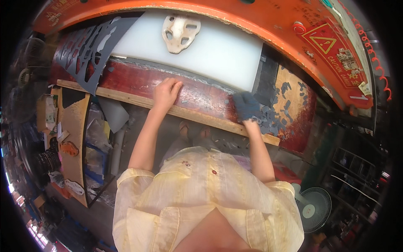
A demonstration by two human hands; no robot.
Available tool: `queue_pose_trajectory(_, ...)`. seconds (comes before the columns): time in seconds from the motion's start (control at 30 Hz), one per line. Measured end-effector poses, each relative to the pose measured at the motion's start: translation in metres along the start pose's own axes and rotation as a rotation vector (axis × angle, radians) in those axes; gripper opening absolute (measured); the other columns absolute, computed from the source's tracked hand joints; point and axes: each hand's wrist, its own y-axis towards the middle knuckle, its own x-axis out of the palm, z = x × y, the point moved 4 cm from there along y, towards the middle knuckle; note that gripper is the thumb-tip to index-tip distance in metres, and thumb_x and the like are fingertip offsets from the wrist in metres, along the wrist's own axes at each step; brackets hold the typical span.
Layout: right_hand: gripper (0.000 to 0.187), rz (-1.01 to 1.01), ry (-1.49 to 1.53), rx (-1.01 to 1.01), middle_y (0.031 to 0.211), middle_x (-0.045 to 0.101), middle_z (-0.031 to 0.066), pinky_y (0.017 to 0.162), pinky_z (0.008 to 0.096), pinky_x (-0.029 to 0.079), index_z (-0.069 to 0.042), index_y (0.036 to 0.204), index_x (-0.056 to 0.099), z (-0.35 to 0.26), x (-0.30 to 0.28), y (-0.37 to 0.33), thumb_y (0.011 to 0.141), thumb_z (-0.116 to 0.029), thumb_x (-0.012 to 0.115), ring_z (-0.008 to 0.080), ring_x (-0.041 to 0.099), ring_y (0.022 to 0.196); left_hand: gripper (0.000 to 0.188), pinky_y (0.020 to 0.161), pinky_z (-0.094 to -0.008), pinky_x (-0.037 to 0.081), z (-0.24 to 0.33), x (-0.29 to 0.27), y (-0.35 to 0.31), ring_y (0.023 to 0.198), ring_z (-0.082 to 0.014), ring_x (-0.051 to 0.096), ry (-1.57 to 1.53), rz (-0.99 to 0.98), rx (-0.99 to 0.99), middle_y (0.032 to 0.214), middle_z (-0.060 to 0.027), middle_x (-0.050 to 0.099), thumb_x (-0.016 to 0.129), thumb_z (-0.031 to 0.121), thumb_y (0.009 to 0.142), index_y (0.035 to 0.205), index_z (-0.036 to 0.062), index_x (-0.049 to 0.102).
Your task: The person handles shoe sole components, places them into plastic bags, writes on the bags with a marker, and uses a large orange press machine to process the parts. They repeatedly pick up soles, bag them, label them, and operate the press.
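My bare left hand [166, 94] rests on the red worktop [130, 80] near its wooden front edge. Its fingers are curled together, with nothing visible in them. My right hand [246, 107] wears a dark blue-grey glove and is at the worktop's right part, beside many small dark grey scraps [270, 113]. The glove is blurred, so its fingers cannot be made out. Beyond both hands lies a white cutting board [222, 52]. On its far part sits a flat beige piece [178, 28] with several cut-out openings, apart from my hands.
A dark grey sheet [121, 28] full of cut-out holes hangs over the worktop's left end. The orange machine beam [268, 29], with a warning label [325, 42], spans the far side. A side shelf [75, 138] stands left; a fan [310, 210] stands at lower right.
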Motion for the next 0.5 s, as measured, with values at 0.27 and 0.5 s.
queue_pose_trajectory(0.27,0.033,-0.201,-0.307,0.047,0.106,0.066,0.0154,0.086,0.0441,0.048,-0.016,0.113,0.06,-0.05,0.065,0.027,0.091,-0.036,0.046,0.0368,0.062,0.099,0.017,0.063,-0.0367,0.048,0.016,0.002,-0.036,0.073,-0.0225,0.061,0.053,-0.087,0.235,0.072,-0.003,0.061,0.067,0.029,0.08,0.074,0.0128,0.068)
queue_pose_trajectory(0.5,0.035,-0.311,-0.298,0.144,0.097,0.067,0.0149,0.08,0.0446,0.048,-0.012,0.098,0.064,-0.023,0.023,0.009,0.089,-0.041,0.047,0.0364,0.062,0.092,0.021,0.058,-0.0361,0.044,0.021,0.001,-0.039,0.066,-0.023,0.057,0.098,0.027,0.308,0.069,-0.0034,0.056,0.07,0.027,0.077,0.066,0.0116,0.063)
